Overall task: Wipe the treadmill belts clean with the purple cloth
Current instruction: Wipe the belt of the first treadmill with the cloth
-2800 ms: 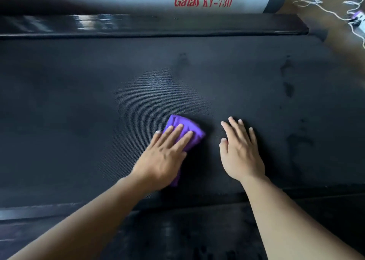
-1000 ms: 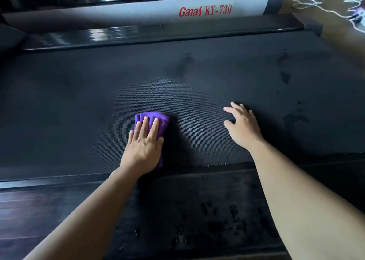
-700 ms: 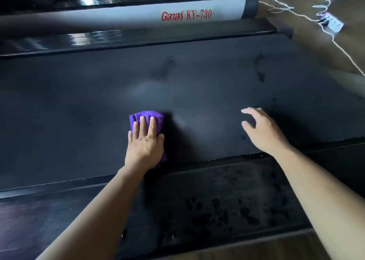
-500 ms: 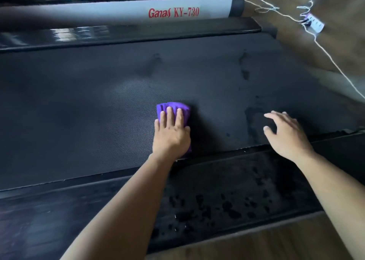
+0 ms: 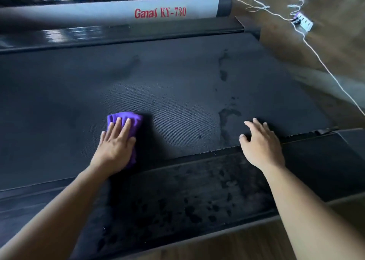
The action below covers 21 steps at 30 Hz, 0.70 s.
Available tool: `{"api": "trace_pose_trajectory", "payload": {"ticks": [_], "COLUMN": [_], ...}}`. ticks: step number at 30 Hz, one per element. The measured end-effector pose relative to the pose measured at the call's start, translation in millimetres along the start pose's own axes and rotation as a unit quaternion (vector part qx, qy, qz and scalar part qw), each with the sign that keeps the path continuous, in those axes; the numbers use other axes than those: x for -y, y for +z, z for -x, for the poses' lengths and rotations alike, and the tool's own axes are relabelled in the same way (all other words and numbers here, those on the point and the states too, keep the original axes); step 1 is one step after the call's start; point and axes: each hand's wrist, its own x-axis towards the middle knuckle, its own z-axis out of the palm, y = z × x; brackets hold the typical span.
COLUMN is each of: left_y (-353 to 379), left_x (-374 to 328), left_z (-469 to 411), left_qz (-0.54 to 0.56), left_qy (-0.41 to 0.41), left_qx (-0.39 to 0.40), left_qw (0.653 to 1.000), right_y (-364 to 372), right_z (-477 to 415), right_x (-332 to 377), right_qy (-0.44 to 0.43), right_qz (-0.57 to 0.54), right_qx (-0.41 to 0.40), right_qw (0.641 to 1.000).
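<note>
Now | left hand (image 5: 115, 148) flat on purple cloth (image 5: 126, 119) | treadmill belt (image 5: 177, 85)

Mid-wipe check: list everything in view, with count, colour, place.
textured black treadmill belt: one, black, mid frame
folded purple cloth: one, purple, on the belt, left of centre
dark marks: several, on the belt right of the cloth
spotted black near rail: one, black, below the belt
glossy black far rail: one, black, beyond the belt
grey tube with red lettering: one, grey, top
thin white cord: tangled, white, brown floor top right
small white box: one, white, along that cord
left hand: one, flat on the cloth
right hand: one, empty, at the belt's near edge
</note>
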Motion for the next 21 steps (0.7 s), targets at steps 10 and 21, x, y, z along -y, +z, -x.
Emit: {"api": "trace_pose_trajectory", "payload": {"ticks": [10, 21], "left_y": [44, 9], "left_x": [-176, -27], "left_z": [-45, -8], "left_qz": [-0.048, -0.031], "left_qy": [0.111, 0.053], "left_qx": [0.035, 0.008], "left_qw": [0.992, 0.998], "right_y": [-2, -3], "right_z": [-3, -1], "right_x": [0, -2], "right_qy": [0.011, 0.000], "right_qz": [-0.019, -0.015], "right_qx": [0.019, 0.021], "right_qw": [1.000, 1.000]}}
